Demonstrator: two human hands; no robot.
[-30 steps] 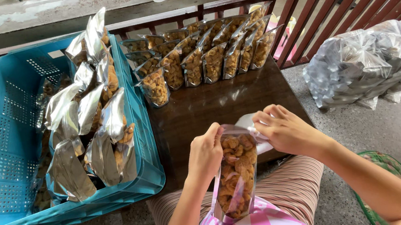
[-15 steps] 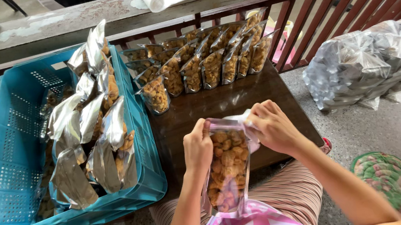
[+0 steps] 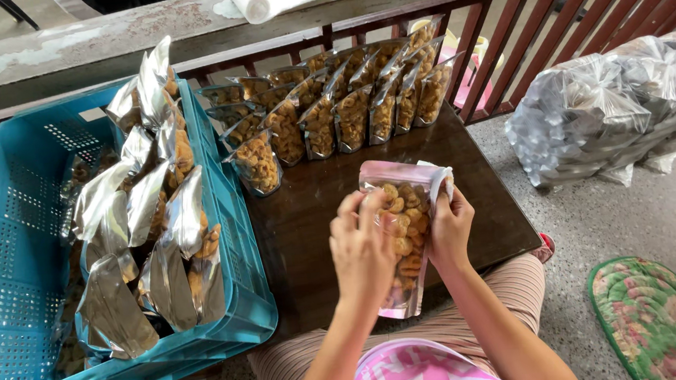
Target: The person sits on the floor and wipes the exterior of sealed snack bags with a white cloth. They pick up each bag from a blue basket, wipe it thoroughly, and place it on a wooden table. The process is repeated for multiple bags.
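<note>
Both hands, left hand and right hand, clamp one glossy clear pouch of knobbly golden snacks, its long axis upright, mouth pointing away, above the dark polished desk. Beyond the grip, filled pouches stand in rows; left, one perforated blue plastic crate.

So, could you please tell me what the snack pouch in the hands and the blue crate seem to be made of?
Snack pouch: apparently thin plastic film, glossy and clear-fronted, snacks visible through it; similar pouches show silvery, foil-like backs. Blue crate: probably rigid moulded plastic, matt, with perforated walls.
</note>
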